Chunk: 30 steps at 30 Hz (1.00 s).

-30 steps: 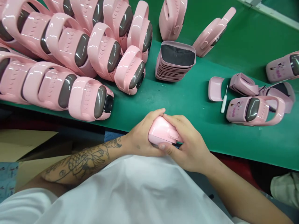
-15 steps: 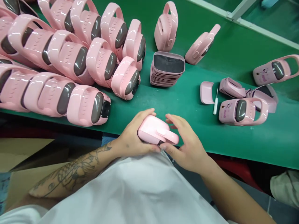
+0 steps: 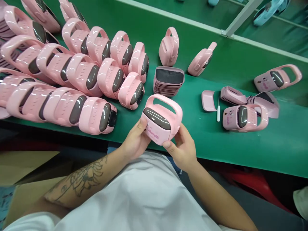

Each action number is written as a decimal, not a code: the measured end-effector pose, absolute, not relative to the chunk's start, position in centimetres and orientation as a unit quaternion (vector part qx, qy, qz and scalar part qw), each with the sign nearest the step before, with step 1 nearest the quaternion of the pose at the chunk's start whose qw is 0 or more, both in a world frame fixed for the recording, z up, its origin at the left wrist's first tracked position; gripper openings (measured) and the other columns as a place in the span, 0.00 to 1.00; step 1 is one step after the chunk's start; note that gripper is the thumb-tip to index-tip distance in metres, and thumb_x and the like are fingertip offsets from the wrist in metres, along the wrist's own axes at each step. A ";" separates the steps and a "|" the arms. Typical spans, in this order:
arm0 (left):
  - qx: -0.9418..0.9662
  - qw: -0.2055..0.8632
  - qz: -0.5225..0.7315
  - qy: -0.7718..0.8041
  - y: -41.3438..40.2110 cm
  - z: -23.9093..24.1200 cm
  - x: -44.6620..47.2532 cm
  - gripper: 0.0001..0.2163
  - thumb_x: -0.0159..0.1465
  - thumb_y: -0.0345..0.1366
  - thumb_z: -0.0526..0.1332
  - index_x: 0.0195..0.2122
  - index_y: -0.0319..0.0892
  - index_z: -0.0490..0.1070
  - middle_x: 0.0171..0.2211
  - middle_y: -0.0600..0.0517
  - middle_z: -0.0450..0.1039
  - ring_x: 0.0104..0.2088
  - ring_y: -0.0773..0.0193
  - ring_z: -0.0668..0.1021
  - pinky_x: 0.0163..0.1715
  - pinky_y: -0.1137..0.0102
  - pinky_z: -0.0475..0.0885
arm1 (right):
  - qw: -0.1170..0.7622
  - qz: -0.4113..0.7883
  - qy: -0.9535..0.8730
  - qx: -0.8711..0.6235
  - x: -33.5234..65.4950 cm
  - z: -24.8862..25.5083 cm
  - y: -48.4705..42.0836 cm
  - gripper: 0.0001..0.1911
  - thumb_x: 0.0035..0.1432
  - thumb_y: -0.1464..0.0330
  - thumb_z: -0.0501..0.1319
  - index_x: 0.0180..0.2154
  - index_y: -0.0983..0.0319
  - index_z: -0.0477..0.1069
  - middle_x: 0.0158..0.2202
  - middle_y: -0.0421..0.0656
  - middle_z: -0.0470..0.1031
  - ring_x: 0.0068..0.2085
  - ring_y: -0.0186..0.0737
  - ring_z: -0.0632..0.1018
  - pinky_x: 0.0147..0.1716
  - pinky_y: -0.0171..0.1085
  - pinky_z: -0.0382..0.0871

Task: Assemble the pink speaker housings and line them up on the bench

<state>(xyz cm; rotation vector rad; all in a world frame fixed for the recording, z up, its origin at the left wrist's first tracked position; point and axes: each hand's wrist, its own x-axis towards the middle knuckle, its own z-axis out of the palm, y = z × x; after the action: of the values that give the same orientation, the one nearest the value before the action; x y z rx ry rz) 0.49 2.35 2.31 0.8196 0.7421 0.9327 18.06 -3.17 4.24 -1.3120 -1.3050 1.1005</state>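
Observation:
A pink handled device [image 3: 155,130] with a dark glossy window and a printed front is held between both hands above the table's front edge. My left hand [image 3: 136,139] grips its left end, thumb on the front face. My right hand [image 3: 183,147] closes round its lower right corner, thumb at the bottom of the front; the other fingers are partly hidden behind it. Its loop handle points up and away from me. Just beyond stands a stack of pink-rimmed dark panels [image 3: 168,81].
Rows of similar pink devices [image 3: 83,75] fill the left of the green table [image 3: 192,134]. On the right lie a white-handled screwdriver [image 3: 218,114], a curved pink cover [image 3: 208,101], loose shells [image 3: 233,94] and a printed device [image 3: 245,118]. More devices [image 3: 169,48] stand behind.
The device has been turned so its printed front and dark window face me, handle upward. My right hand has closed on it from a looser position. The camera view has shifted a little.

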 end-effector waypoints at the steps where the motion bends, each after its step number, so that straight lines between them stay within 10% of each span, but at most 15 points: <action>1: 0.385 0.741 0.427 0.347 2.3 2.1 0.1 0.25 0.74 0.59 0.56 0.60 0.45 0.73 0.59 0.41 0.80 0.56 0.48 0.83 0.53 0.53 0.82 | 0.475 0.445 -0.536 -0.537 18.2 4.4 -3.1 0.41 0.62 0.45 0.70 0.67 0.59 0.66 0.66 0.57 0.74 0.65 0.58 0.77 0.65 0.55 0.75; 8: 0.723 0.409 0.396 0.392 3.7 2.6 -4.1 0.53 0.58 0.47 0.79 0.78 0.50 0.48 0.79 0.35 0.49 0.76 0.39 0.61 0.74 0.44 0.61 | 0.313 0.350 -0.665 -0.580 22.2 6.6 -1.2 0.38 0.57 0.58 0.75 0.66 0.58 0.72 0.64 0.50 0.78 0.63 0.57 0.80 0.66 0.55 0.74; 14: 0.841 0.318 0.297 0.322 5.1 6.2 -3.6 0.40 0.59 0.43 0.77 0.70 0.44 0.65 0.61 0.40 0.76 0.61 0.46 0.79 0.64 0.52 0.75 | 0.237 0.354 -0.753 -0.502 23.1 7.6 0.5 0.44 0.62 0.51 0.73 0.73 0.54 0.63 0.73 0.48 0.69 0.72 0.55 0.71 0.72 0.56 0.67; 30: 0.821 0.390 0.220 0.355 5.9 8.0 -1.2 0.29 0.62 0.46 0.76 0.62 0.43 0.74 0.58 0.45 0.79 0.57 0.52 0.81 0.57 0.61 0.79 | 0.262 0.423 -0.667 -0.554 22.1 7.8 -0.2 0.39 0.64 0.52 0.71 0.70 0.55 0.63 0.71 0.50 0.69 0.70 0.56 0.72 0.70 0.57 0.68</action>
<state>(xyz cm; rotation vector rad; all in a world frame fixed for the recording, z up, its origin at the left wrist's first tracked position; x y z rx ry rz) -1.20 5.92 8.04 2.0850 0.9020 0.5584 22.11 -0.25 7.83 -1.4987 -1.8062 1.1458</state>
